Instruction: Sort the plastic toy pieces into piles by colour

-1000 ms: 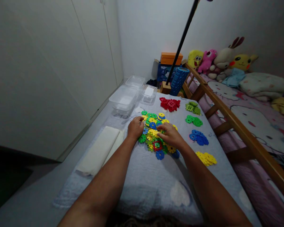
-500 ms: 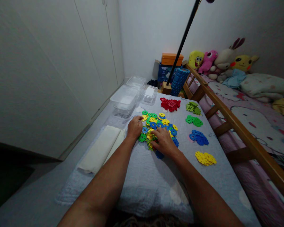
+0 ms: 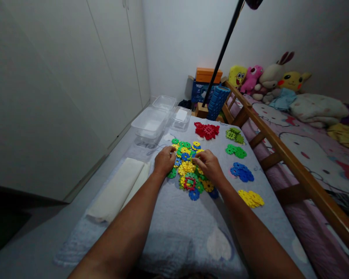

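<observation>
A mixed pile of plastic snowflake discs [image 3: 187,167], in yellow, blue and green, lies on the cloth between my hands. On its near side sit a red square piece [image 3: 189,183] and a blue disc [image 3: 194,194]. My left hand [image 3: 164,161] rests at the pile's left edge with its fingers curled together; what they hold, if anything, is hidden. Over the right part of the pile, my right hand [image 3: 209,164] pinches a small yellow-green disc, seen edge-on, between thumb and fingers.
Sorted groups line the right side: red pieces [image 3: 207,131], light green pieces [image 3: 234,135], green discs [image 3: 235,151], blue discs [image 3: 242,171] and yellow discs [image 3: 251,198]. Clear plastic containers [image 3: 149,122] stand at the back left, a folded cream cloth [image 3: 116,190] nearer. A wooden bed rail [image 3: 293,164] borders the right.
My right hand has moved up and right from the pile's near middle, uncovering the red square piece and yellow discs. Its fingers have closed into a pinch. My left hand stays at the left edge.
</observation>
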{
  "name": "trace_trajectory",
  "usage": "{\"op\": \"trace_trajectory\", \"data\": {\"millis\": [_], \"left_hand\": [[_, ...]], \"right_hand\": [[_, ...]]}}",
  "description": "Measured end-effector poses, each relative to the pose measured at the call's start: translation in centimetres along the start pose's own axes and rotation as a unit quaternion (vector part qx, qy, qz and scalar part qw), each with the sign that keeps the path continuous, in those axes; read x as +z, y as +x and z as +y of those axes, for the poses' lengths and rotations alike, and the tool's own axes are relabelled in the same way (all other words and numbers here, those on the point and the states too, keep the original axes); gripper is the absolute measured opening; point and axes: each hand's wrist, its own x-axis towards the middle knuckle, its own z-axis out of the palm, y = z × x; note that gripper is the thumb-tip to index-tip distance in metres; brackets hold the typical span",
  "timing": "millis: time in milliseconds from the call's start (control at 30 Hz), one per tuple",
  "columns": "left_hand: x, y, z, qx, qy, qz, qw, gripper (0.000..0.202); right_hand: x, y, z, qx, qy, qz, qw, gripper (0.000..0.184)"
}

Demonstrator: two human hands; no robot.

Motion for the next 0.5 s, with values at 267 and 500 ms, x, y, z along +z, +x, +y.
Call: {"op": "trace_trajectory", "data": {"millis": [267, 500], "left_hand": [[-0.1, 0.1, 0.1, -0.01, 0.015, -0.01, 1.0, 0.025], [0.1, 0.3, -0.2, -0.005, 0.024, -0.013, 1.0, 0.024]], "right_hand": [[-2.2, 3.1, 2.2, 0.109, 0.065, 0.006, 0.992, 0.038], [-4.2, 5.5, 6.2, 0.234, 0.182, 0.047, 0.954, 0.015]]}}
